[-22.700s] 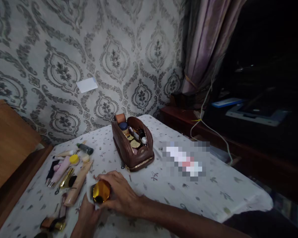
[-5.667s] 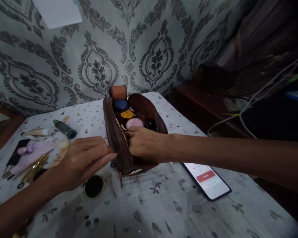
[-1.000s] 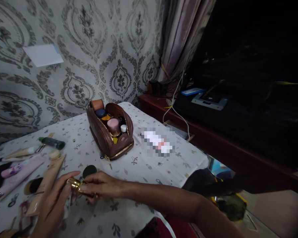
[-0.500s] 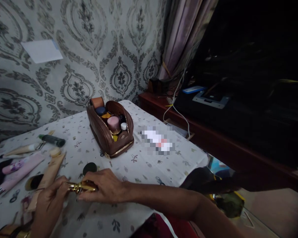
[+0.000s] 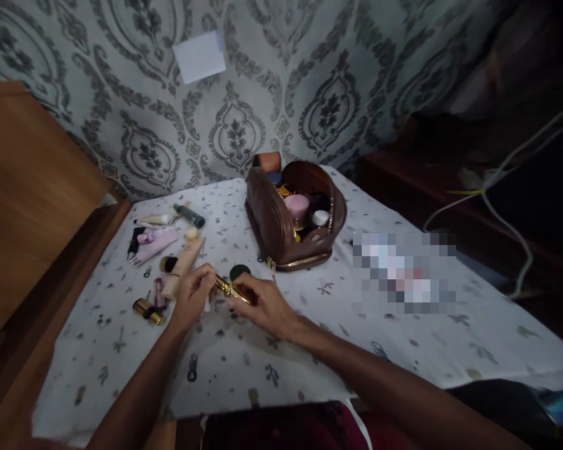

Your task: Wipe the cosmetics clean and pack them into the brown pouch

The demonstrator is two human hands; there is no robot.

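A slim, shiny gold cosmetic tube (image 5: 226,287) with a narrower middle is held between both hands above the table. My left hand (image 5: 194,292) is closed round its left end, and my right hand (image 5: 266,306) pinches the right end. Its exact kind I cannot make out. Just behind my right fingers lies a dark green round lid or jar (image 5: 240,272). A beige squeeze tube (image 5: 187,259) rests beside my left hand, partly covered by it. Farther back stands an unzipped brown makeup bag (image 5: 272,219), holding a pink-capped jar (image 5: 298,207) and a white-capped bottle (image 5: 320,217).
Left of my hands lie a gold-and-black bottle (image 5: 149,310), a pink tube (image 5: 154,247) and a green tube (image 5: 190,216). A blurred-out object (image 5: 403,270) sits on the right of the patterned tablecloth (image 5: 225,369). Wooden furniture (image 5: 32,206) borders the left side.
The view has swung left, so the hands and bag appear farther right. Both hands still hold the gold tube, which looks more tilted.
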